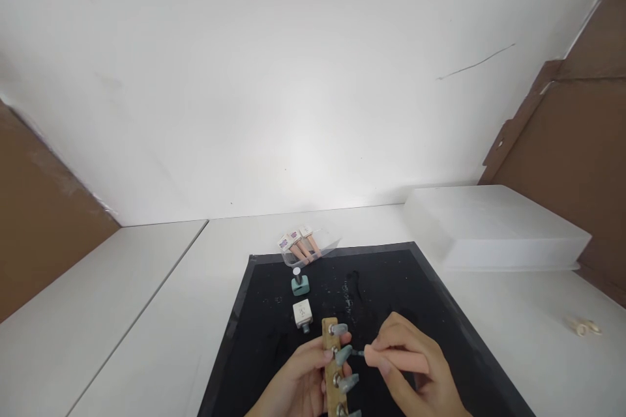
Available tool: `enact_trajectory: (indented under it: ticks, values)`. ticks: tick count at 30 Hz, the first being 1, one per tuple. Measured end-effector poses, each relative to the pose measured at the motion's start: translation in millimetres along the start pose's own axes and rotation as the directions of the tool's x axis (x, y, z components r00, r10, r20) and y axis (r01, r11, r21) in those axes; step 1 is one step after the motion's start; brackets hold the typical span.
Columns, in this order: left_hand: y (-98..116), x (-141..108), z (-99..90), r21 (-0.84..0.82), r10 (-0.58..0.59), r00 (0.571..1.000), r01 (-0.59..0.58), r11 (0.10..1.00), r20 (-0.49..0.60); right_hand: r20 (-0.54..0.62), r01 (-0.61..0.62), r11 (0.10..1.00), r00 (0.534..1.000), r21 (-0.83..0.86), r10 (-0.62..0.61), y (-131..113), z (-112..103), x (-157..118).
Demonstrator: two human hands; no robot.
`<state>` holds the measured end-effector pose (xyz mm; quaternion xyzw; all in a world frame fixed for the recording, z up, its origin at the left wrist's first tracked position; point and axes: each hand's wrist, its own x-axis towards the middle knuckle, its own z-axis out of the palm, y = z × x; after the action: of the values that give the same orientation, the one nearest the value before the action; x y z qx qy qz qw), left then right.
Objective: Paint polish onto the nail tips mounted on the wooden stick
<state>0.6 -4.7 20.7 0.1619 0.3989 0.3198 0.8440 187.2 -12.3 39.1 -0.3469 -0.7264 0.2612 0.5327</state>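
Observation:
My left hand (306, 374) is wrapped round a narrow wooden strip (331, 365) near the bottom centre. Several grey-green false nails (348, 382) stick out to the right from metal mounts on it. Pinched in my right hand (415, 365) is a pink-handled brush (398, 359), its dark tip pointing left at the second nail (343, 355) from the far end; the tip seems to touch it. Just beyond my left hand lies a white bottle (302, 313) with a dark neck. Behind it stands a teal bottle (300, 285) with a grey top.
A clear tray (323, 249) with several pink-handled items sits at the black mat's (391, 273) back edge. A white box (508, 228) stands at the back right. Small beige pieces (581, 327) lie on the white table at right. Brown panels flank both sides.

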Motion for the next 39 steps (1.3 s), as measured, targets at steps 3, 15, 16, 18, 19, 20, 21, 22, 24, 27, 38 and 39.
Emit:
enact_trajectory:
  ticks: [3,15,16,18,19,20,21,22,24,27,38,39]
  values:
    - [-2.0,2.7,-1.1,-0.002,0.006,1.0,-0.006,1.0,-0.009,0.04,0.054,0.997,0.998,0.062,-0.056,-1.1,-1.2,0.1]
    - [-4.0,6.2,-0.6,0.0,0.008,1.0,-0.008,1.0,0.017,0.072,-0.017,0.999,0.997,-0.035,0.019,2.7,2.1,1.3]
    - [-4.4,6.7,-0.9,0.005,0.011,1.0,-0.011,1.0,0.017,0.063,-0.029,0.998,0.998,-0.054,0.032,2.8,1.6,1.1]
    - [-5.3,7.2,-2.0,0.011,0.014,1.0,-0.014,1.0,0.016,0.051,-0.051,0.995,0.997,-0.081,0.056,3.1,1.2,0.4]
    - [-5.7,7.3,-2.6,0.011,0.013,1.0,-0.013,1.0,0.013,0.045,-0.062,0.994,0.997,-0.089,0.066,3.6,1.3,0.0]
    - [-6.0,7.3,-3.2,0.01,0.013,1.0,-0.013,1.0,0.012,0.04,-0.07,0.993,0.996,-0.093,0.074,4.3,1.6,-0.6]
    - [-6.2,7.2,-3.8,0.009,0.015,1.0,-0.015,1.0,0.012,0.033,-0.073,0.993,0.997,-0.095,0.077,5.4,2.0,-1.3]
    - [-6.3,7.1,-4.4,0.008,0.017,1.0,-0.017,1.0,0.012,0.025,-0.075,0.993,0.997,-0.094,0.078,6.6,2.5,-2.0]
    - [-6.3,6.8,-5.4,0.01,0.016,1.0,-0.016,1.0,0.018,-0.002,-0.073,0.994,0.997,-0.086,0.073,9.1,3.3,-3.4]
    - [-6.0,5.9,-6.0,0.007,0.007,1.0,-0.007,1.0,0.016,-0.067,-0.086,0.995,0.994,-0.047,0.083,10.5,3.6,-4.2]
    - [-3.4,3.1,2.0,-0.04,0.057,0.995,-0.054,0.998,0.088,0.081,-0.06,0.99,0.995,0.125,0.05,2.4,-0.8,-1.5]
    - [-3.4,3.4,2.1,-0.041,0.055,0.994,-0.051,0.998,0.093,0.089,-0.055,0.992,0.995,0.117,0.044,2.8,-0.8,-1.5]
